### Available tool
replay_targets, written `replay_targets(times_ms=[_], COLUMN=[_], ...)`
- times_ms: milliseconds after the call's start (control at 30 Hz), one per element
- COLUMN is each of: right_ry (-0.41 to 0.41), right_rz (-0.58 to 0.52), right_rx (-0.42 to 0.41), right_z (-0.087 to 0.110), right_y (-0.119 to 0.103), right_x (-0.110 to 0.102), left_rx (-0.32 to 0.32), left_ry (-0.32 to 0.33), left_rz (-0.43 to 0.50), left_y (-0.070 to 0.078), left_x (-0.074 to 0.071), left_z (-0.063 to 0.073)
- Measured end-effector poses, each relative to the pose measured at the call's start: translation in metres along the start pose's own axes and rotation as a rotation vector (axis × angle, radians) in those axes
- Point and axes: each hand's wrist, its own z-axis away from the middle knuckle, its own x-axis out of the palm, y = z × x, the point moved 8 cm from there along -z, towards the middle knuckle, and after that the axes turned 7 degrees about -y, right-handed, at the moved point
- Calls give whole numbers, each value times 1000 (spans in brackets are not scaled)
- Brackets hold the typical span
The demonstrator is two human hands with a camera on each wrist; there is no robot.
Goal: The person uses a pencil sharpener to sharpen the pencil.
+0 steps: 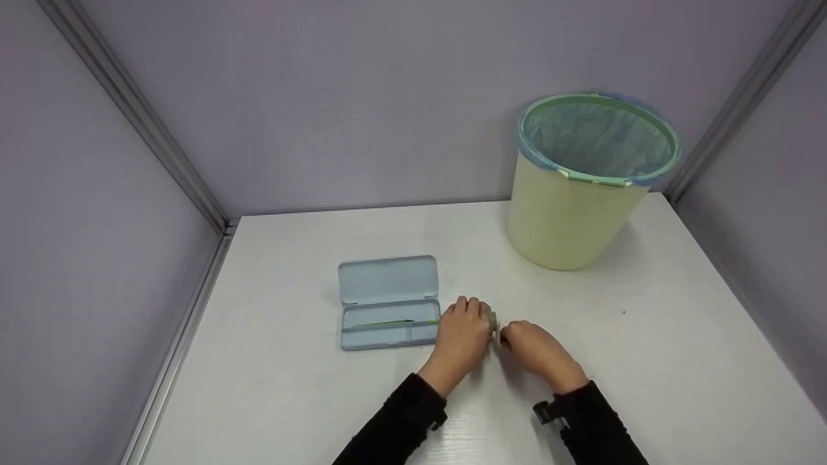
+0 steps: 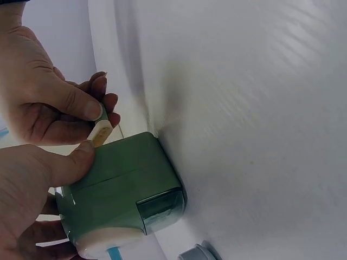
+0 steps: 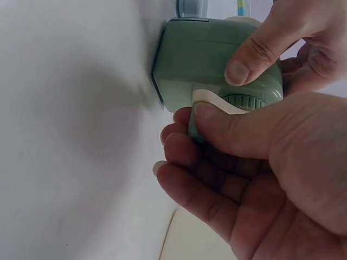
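Observation:
In the head view my left hand [image 1: 464, 336] grips a green crank pencil sharpener [image 2: 119, 179] on the table, thumb pressed along its body. Its clear shavings window [image 2: 162, 208] sits low on one side. My right hand [image 1: 539, 352] pinches the green knob of the sharpener's cream crank handle [image 3: 214, 98] between thumb and fingers. A thin blue strip [image 2: 114, 253] shows at the sharpener's far face, mostly hidden. To the left of the left hand lies an opened light-blue pencil case [image 1: 387, 281], with a slim green pencil [image 1: 378, 323] in its tray.
A cream bin [image 1: 562, 219] with a green rim and blue liner stands at the back right of the white table [image 1: 278, 400]. Grey-framed panels [image 1: 387, 116] enclose the back and both sides. A small dark speck [image 1: 623, 312] lies right of the hands.

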Motion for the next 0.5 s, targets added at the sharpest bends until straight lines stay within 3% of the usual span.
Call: replay_targets(times_ms=[500], right_ry=[-49], right_rz=[4], right_rx=[-8], right_z=[4], right_y=[-2], right_x=[-2], left_rx=[-7], left_ry=[-41], left_rz=[8], left_y=[2], left_x=[2], left_z=[-4])
